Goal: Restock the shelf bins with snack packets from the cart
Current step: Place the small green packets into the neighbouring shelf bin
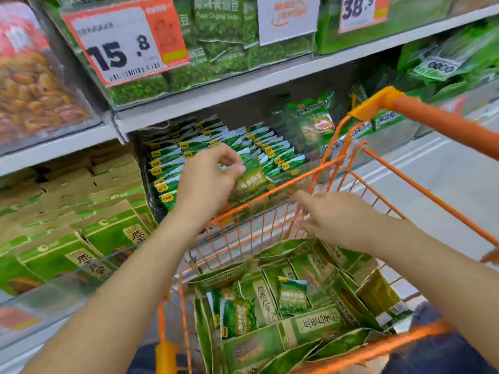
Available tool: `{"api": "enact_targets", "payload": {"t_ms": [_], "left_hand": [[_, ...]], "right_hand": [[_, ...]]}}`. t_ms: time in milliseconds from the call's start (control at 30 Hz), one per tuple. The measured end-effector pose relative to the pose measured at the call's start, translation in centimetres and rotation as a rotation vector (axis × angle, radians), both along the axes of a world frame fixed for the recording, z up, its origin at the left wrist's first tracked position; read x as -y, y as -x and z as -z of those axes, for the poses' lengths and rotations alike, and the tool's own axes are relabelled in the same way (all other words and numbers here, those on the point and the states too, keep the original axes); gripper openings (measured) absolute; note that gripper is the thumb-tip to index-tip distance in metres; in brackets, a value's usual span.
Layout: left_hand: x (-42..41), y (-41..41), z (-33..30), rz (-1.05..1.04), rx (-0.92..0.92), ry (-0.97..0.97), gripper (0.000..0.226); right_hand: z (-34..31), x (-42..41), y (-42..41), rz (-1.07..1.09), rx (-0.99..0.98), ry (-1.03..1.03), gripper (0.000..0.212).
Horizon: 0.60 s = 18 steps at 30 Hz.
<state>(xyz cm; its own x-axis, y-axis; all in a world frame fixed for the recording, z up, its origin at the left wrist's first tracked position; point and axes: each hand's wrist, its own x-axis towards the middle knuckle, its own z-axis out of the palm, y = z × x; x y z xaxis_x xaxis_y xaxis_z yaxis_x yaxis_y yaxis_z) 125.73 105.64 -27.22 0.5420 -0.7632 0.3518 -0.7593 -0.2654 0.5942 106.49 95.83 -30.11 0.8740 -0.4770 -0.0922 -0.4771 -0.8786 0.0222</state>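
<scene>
Above the far rim of the orange wire shopping cart [334,168], the left hand [208,182] is pinching a small green foil snack packet [249,175], its long axis tilting down toward the cart. Directly behind it is lying the clear shelf bin of matching green packets [216,155], so the left hand is standing nearer. The right hand [332,220] is hovering over the cart with fingers loosely spread, holding nothing. Green-and-kraft paper seed bags [270,298] are filling the cart below.
</scene>
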Motion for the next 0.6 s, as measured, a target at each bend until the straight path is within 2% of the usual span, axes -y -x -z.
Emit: {"api": "enact_targets", "payload": {"t_ms": [100,200,267,367,500,600], "left_hand": [[3.7,-0.9,-0.8,-0.088,0.108,-0.009,0.010],[6.0,-1.8,-0.1,-0.123,0.162,-0.213,0.015],[6.6,-2.3,0.5,-0.149,0.269,-0.378,0.014],[6.8,-2.5,1.0,-0.206,0.421,-0.470,0.014],[7.1,-2.9,1.1,-0.196,0.455,-0.537,0.016],[7.0,-2.8,0.4,-0.138,0.480,-0.566,0.016]], "right_hand": [[2.6,-0.4,0.3,-0.043,-0.309,-0.035,0.045],[4.8,-1.3,0.2,-0.099,-0.433,-0.236,0.042],[5.5,-1.7,0.0,-0.121,-0.423,-0.301,0.043],[5.3,-1.7,-0.2,-0.158,-0.352,-0.253,0.041],[4.9,-1.8,-0.1,-0.159,-0.339,-0.241,0.042],[4.5,-2.0,0.0,-0.147,-0.293,-0.278,0.057]]}}
